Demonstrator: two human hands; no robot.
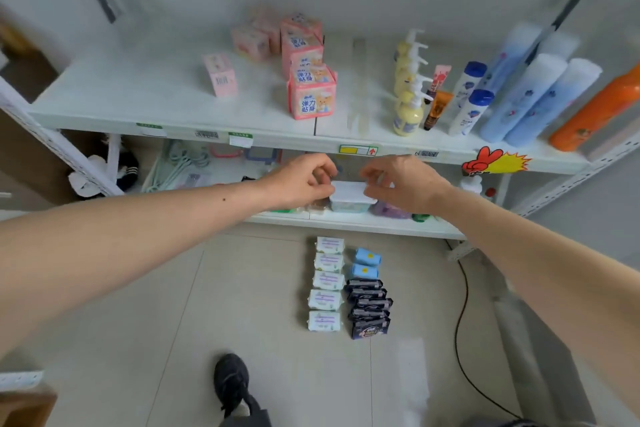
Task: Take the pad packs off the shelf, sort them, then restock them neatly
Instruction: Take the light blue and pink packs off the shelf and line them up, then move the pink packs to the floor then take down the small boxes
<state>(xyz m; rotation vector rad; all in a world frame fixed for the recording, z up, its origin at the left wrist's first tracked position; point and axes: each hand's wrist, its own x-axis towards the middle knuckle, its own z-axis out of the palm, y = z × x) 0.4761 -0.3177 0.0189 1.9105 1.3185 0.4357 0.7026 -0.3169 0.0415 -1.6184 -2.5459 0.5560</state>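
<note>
Both hands, left hand (304, 180) and right hand (403, 184), pinch a white-topped pale-blue pad pack (349, 199) on the lower shelf (349, 224), a purple pack (389, 210) beside it.

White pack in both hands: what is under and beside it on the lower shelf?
The white pack sits on the lower shelf, with a purple pack on its right. Both hands, left and right, cover what lies behind.

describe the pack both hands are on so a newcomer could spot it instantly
Find the lower shelf of the white rack, under the bottle-lined upper shelf. At its front edge, the left hand and right hand pinch one white-topped pack between them. Unlike the purple pack beside it, it has a pale blue body.
</note>
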